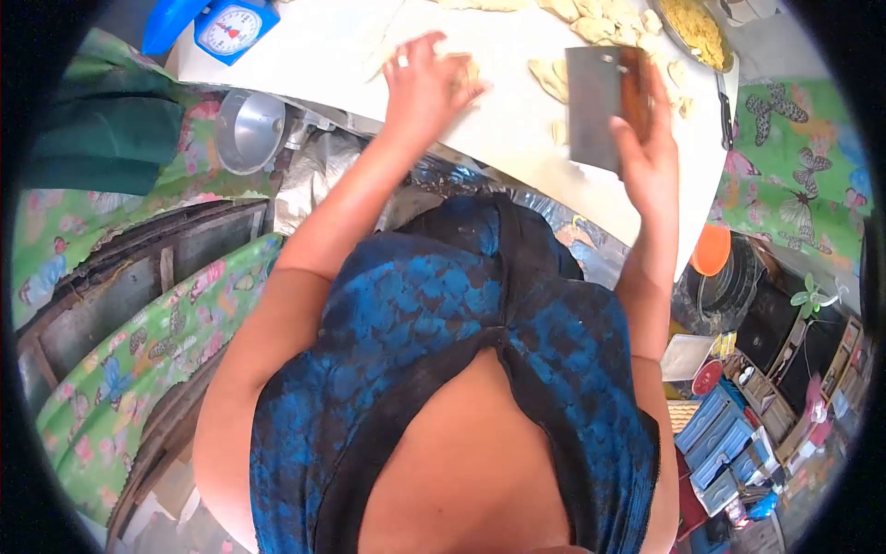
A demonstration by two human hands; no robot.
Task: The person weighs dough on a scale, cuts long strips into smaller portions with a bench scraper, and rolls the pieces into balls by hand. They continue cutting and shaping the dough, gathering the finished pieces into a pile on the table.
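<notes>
Bright light, seemingly from the upper part of the frame, bleaches the white tabletop (517, 134) almost to flat glare with only faint shadows, while the metal pot (247, 129) at upper left catches pale highlights and the clutter (724, 429) at lower right looks dimmer and softer. Motion blur smears the left hand (426, 81) at upper centre, softening its fingertips. Wide-lens distortion bows straight edges toward both sides, and black rounded borders swallow the corners.

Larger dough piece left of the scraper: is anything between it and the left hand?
Nothing visible: only bare table lies between the left hand and the dough piece. The scraper, in the right hand, is on the far side.
</notes>
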